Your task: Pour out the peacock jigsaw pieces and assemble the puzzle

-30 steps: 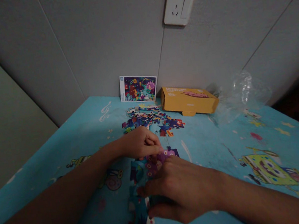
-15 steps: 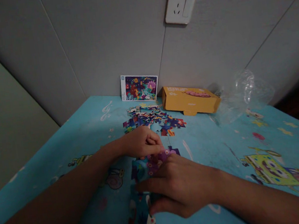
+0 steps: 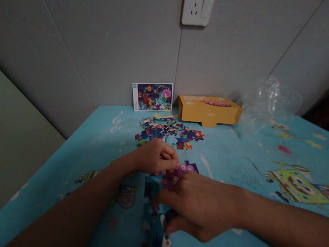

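Observation:
A partly joined jigsaw puzzle [image 3: 153, 186] in teal, blue and purple lies on the tabletop in front of me, some of it covered by my hands. My left hand [image 3: 158, 156] is closed at its far edge, thumb and forefinger pinching down by the purple pieces; the fingertips are partly hidden. My right hand [image 3: 199, 204] rests over the puzzle's right side, forefinger and thumb apart and touching its pieces. Behind my left hand is a heap of loose puzzle pieces [image 3: 167, 128], several of them overlapping.
A picture card [image 3: 154, 97] leans on the wall, showing a colourful scene. Right of it lies a yellow box [image 3: 207, 110], with a clear plastic bag [image 3: 266, 104] beside it. A blue cartoon-print cover [image 3: 240, 162] lies over the table. A wall socket [image 3: 200, 1] is above.
My right forefinger has bent and shifted slightly right over the puzzle, baring a bit more of its pieces. My left hand stays nearly still.

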Demonstrator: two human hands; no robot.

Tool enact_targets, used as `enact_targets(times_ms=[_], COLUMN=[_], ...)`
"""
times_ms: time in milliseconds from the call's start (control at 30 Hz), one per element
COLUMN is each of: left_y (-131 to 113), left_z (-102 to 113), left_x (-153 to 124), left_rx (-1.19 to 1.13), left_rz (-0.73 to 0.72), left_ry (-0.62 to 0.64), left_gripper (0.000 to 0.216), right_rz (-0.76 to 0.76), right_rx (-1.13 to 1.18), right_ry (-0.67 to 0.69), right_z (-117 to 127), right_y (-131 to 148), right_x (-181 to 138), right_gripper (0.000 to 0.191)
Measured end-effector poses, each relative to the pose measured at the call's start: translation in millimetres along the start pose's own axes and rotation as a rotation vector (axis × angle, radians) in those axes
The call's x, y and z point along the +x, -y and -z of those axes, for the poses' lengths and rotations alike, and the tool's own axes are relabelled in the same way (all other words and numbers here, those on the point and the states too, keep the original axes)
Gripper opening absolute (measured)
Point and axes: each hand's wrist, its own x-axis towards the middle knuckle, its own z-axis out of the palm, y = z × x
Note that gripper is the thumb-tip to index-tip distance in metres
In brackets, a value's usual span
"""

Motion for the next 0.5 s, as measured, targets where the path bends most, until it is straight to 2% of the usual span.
enact_targets(times_ms=[233,333,500], left_y=[-0.3,-1.6,-0.4], left_z=[0.2,-0.5,-2.4], left_x=[-1.0,-1.1,-0.3], left_rx=[0.017,0.034,0.209], left_rz=[-0.019,-0.05,-0.141], left_ry=[-0.004,-0.025,-0.22], left_gripper=[0.016,0.016,0.019], right_rz=[0.061,0.028,-0.05], right_rx=[0.072,0.079,0.023], right_ry=[-0.032,-0.04,-0.104], right_z=[-1.5,-2.4,1.2], right_y=[-0.1,-0.9,-10.1], right_x=[-0.6,-0.5,-1.7], right_gripper=[0.033,0.032,0.029])
